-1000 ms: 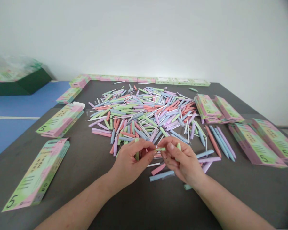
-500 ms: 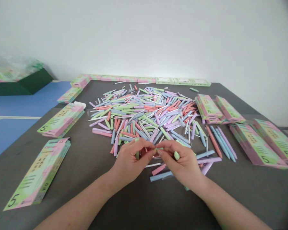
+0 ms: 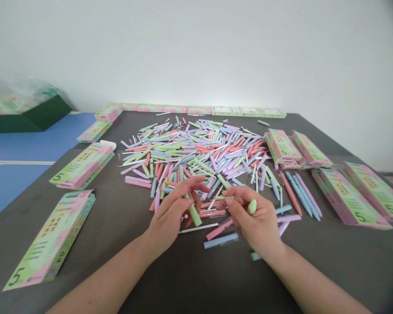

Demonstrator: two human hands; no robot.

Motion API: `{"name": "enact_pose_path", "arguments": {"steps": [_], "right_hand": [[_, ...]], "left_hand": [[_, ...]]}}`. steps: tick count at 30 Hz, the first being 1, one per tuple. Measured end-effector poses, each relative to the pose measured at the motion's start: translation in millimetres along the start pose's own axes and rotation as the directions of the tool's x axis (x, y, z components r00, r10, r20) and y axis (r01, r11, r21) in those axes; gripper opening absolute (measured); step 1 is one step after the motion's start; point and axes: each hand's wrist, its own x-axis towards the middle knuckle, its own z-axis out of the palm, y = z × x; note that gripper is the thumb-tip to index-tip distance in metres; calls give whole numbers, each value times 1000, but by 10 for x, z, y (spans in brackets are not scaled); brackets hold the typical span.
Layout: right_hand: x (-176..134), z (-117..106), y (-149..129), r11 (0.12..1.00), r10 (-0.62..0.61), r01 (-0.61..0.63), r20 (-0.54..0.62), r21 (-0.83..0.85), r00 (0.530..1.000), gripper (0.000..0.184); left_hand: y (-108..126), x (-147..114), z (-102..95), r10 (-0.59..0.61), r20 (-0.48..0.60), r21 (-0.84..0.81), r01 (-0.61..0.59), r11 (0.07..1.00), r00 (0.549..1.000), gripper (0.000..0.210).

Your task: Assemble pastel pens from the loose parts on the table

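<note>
My left hand (image 3: 173, 209) holds a light green pen cap or barrel piece (image 3: 194, 215) between thumb and fingers, its end pointing down toward me. A short way to the right, my right hand (image 3: 253, 218) is closed around a light green pen part (image 3: 251, 206), whose rounded tip sticks out by the knuckles. A slim green end also shows at its fingertips; whether it is the same piece I cannot tell. Beneath the hands lie a white refill (image 3: 199, 228), a pink pen piece (image 3: 218, 230) and a blue cap (image 3: 220, 240).
A wide heap of pastel pen parts (image 3: 196, 150) covers the middle of the dark table (image 3: 118, 261). Printed boxes stand at left (image 3: 52, 240), right (image 3: 356, 198) and along the back edge (image 3: 199, 110). Several pens (image 3: 303, 198) lie side by side. A dark green bin (image 3: 46, 115) stands far left.
My hands, together half a second ago, have moved apart. The green piece in my left hand has tilted into view, and the right hand has shifted slightly right with its green part.
</note>
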Motion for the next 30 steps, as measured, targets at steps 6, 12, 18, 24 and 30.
{"name": "enact_pose_path", "arguments": {"steps": [6,12,18,24,30], "right_hand": [[-42,-7,-2,993,-104,105,-24,55,994,5],[-54,-41,14,989,-135,136,-22,50,991,8],[-63,-37,12,991,-125,123,-34,-59,992,8],[-49,-35,-11,987,-158,158,-23,-6,987,6],[-56,-42,11,991,-120,118,-29,-68,992,7]], "left_hand": [[101,33,104,13,-69,-233,-29,972,998,46],[84,16,119,105,-68,-200,-117,973,992,38],[77,15,121,174,-86,-140,-185,973,981,61],[57,11,82,127,-95,-168,-142,976,987,22],[58,3,77,76,-90,-194,-93,977,993,16]]}}
